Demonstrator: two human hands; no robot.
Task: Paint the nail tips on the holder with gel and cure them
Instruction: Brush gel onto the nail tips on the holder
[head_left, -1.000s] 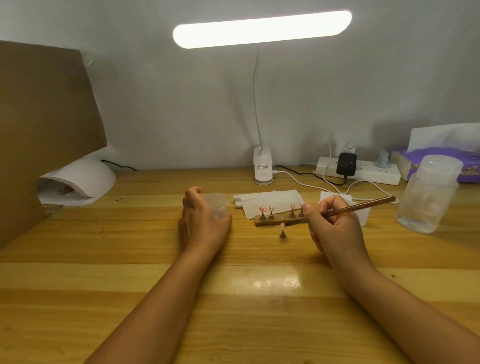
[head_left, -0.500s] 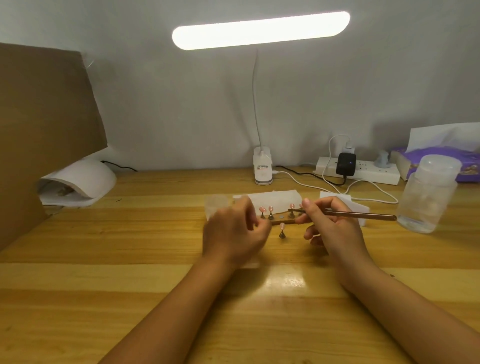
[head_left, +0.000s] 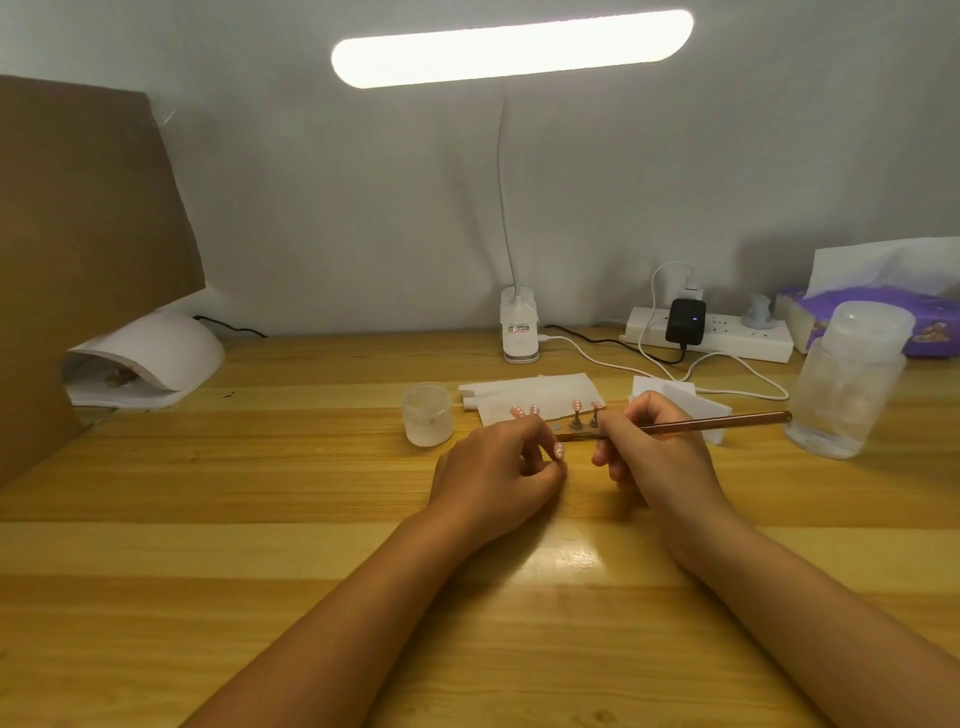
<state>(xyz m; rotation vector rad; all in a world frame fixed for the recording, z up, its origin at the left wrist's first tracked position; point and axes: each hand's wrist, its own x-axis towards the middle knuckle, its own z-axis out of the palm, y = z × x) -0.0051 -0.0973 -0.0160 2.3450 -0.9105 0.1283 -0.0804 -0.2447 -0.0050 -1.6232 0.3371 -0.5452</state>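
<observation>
My left hand pinches a small stand with a pink dotted nail tip just above the wooden desk. My right hand grips a thin brown brush, whose tip points left toward that nail tip. Behind my hands the wooden holder carries several more pink nail tips on small pegs; my hands hide part of it. A small frosted gel jar stands alone to the left of the holder. The white curing lamp sits at the far left.
A desk lamp stands at the back centre, with a power strip and cables to its right. A clear plastic bottle and a purple tissue pack are at the right. White paper lies under the holder. A cardboard panel leans at left.
My left hand let go of the gel jar, moved right and picked up the single nail tip stand. My right hand lowered the brush so its tip points at that nail tip.
</observation>
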